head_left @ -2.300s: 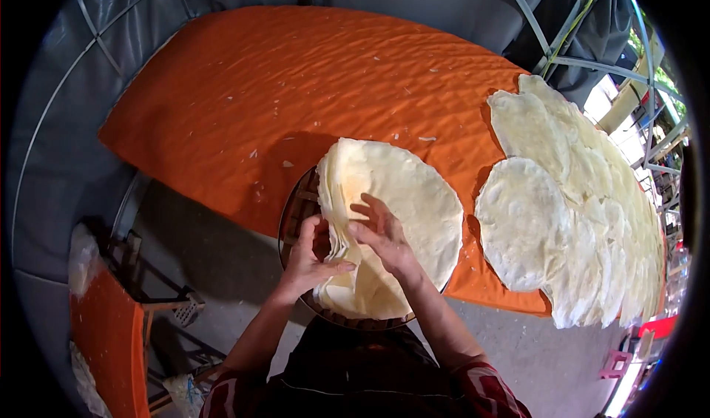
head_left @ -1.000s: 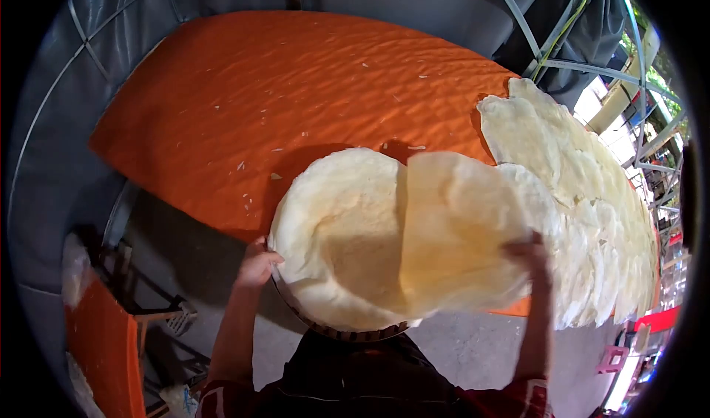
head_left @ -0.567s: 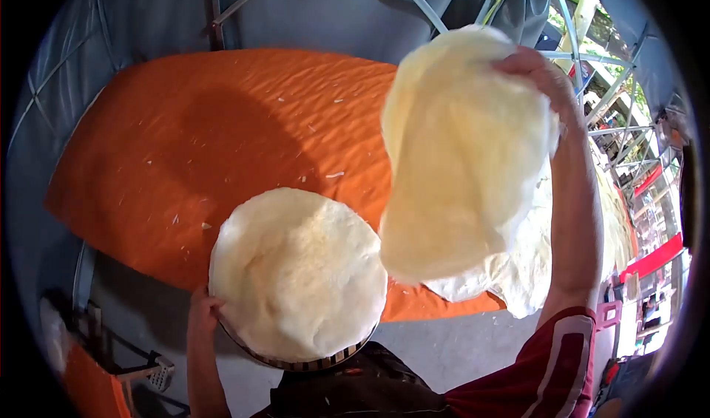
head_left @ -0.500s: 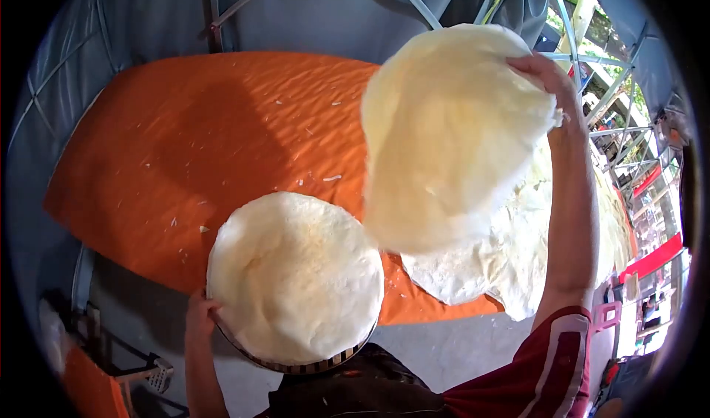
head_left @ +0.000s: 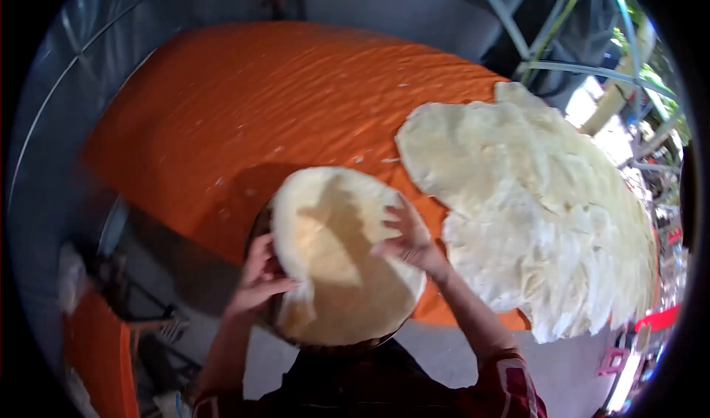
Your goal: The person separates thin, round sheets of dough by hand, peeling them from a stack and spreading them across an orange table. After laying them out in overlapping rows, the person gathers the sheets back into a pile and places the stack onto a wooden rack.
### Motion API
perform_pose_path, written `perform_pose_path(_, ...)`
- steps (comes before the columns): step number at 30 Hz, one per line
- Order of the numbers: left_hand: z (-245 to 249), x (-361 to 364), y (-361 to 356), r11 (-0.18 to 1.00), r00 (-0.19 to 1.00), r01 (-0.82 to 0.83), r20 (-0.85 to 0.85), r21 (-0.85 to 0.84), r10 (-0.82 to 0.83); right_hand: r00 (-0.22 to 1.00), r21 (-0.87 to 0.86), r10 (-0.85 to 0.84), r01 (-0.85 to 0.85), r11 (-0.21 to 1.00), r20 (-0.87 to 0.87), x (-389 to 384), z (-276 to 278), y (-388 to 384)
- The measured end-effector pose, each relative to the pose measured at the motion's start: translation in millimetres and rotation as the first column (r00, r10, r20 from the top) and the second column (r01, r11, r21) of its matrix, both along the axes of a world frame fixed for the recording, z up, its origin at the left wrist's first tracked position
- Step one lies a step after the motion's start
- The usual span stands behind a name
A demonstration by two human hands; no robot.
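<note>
A stack of round, thin pale sheets (head_left: 340,270) lies on a round base with a striped rim, at the near edge of the orange cloth (head_left: 222,115). My left hand (head_left: 264,274) pinches the left edge of the top sheet, which is folded up slightly there. Over the right part of the stack is my right hand (head_left: 405,235), its fingers spread and nothing held in them. Farther right, many pale sheets (head_left: 532,204) overlap on the orange cloth.
Grey sheeting and metal poles (head_left: 495,11) stand behind the cloth. At the lower left is an orange-covered surface (head_left: 96,351) beside a dark frame. A pink stool (head_left: 612,360) stands at the lower right. Small white scraps dot the cloth.
The sheet my right hand held up has been laid among those on the right, and that hand has come back to the stack. My left hand has moved onto the top sheet's edge. The view has shifted.
</note>
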State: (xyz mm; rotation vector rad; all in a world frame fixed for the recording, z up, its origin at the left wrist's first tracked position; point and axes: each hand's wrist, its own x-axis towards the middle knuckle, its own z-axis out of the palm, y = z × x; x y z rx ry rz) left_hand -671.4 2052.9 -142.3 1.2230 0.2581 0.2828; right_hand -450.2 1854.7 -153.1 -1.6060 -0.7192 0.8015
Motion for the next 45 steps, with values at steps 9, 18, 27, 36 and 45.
perform_pose_path(9, -12, -11, 5, 0.993, 0.999, -0.032, -0.02, -0.112, 0.029, 0.944, 0.081, 0.1, -0.079, 0.994, -0.314, -99, -1, 85)
perform_pose_path(18, -17, -17, 12, 0.994, 0.992, -0.1, -0.081, -0.032, 0.097, 0.993, -0.204, 0.112, -0.104, 0.973, 0.027, -94, -15, 84)
perform_pose_path(27, -74, -31, 50, 0.922, 0.89, -0.367, -0.336, -0.124, 0.309, 0.951, 0.102, 0.255, -0.275, 0.956, 0.176, -62, -50, 12)
perform_pose_path(36, -97, -42, 52, 0.955, 0.919, -0.282, -0.258, 0.096, 0.297, 0.924, -0.211, -0.379, 0.364, 0.907, -0.037, 64, 199, -152)
perform_pose_path(45, -69, -27, 38, 0.875, 0.801, -0.481, -0.435, -0.058, 0.411, 0.811, 0.089, -0.585, 0.584, 0.807, -0.025, 248, 310, -75)
